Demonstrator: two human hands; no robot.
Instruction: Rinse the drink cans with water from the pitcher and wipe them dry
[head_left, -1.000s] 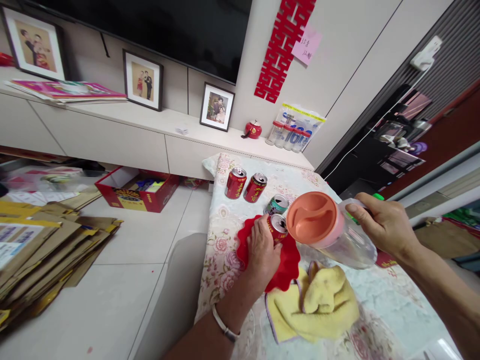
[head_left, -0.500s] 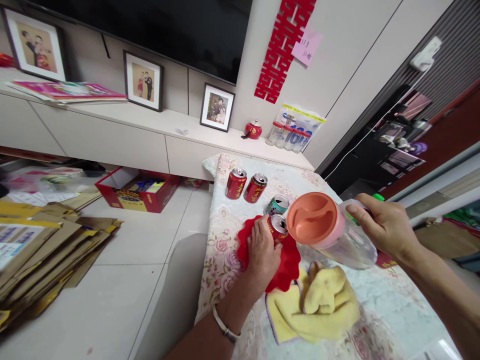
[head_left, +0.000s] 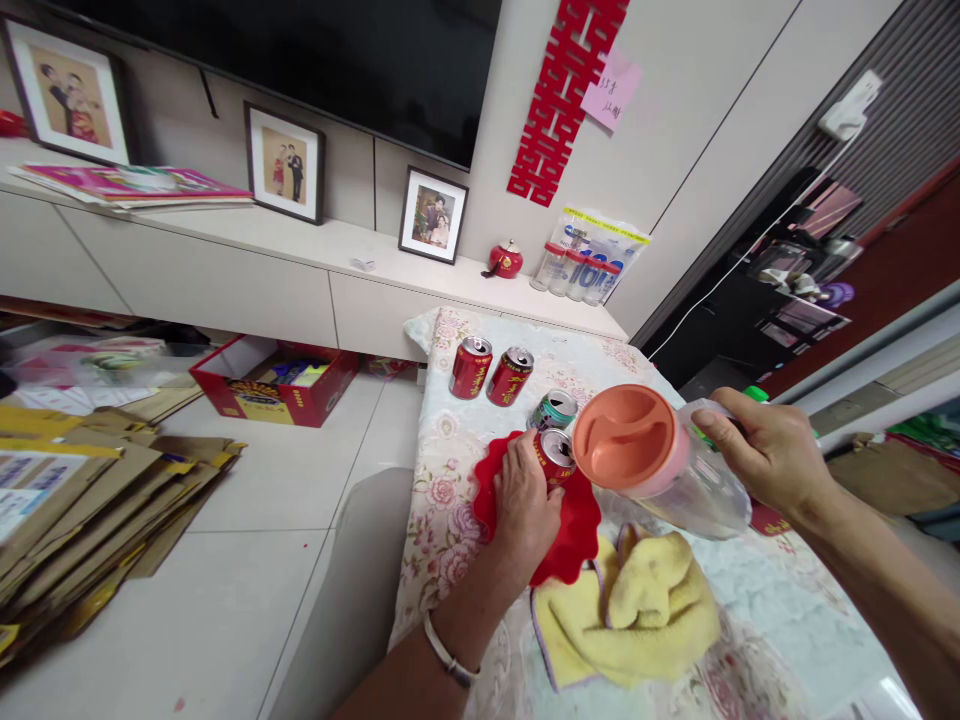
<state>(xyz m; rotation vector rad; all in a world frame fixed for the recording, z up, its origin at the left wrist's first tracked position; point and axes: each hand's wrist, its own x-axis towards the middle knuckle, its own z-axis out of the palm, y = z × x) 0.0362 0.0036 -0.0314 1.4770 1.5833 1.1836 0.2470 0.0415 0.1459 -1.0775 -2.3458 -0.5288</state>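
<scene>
Left hand (head_left: 529, 505): fingers (head_left: 517, 468) curled round a red can (head_left: 556, 446), gripping its near side. Can sits inside that curl, open top showing above the fingers; it is over the red scalloped dish (head_left: 571, 535), base hidden, so cannot tell whether it rests there. Dish spreads beneath and to either side of the same fingers. Pale bangle (head_left: 450, 655) on the wrist behind.

Right hand (head_left: 772, 445): fingers closed on the back end of a clear pitcher (head_left: 697, 485), their hold partly hidden. Pitcher leans away from these fingers, over toward the left hand, its orange lid (head_left: 626, 440) at the can's rim. Touching or just apart: cannot tell.

Green can (head_left: 553, 410) just beyond the left fingers, close behind the gripped one. Two more red cans, a left one (head_left: 471, 368) and a right one (head_left: 511, 376), upright farther past those fingertips, apart from them. Yellow cloth (head_left: 637, 615) lies crumpled on the table (head_left: 442, 490), between the two forearms, nearer the wearer than either set of fingers.
</scene>
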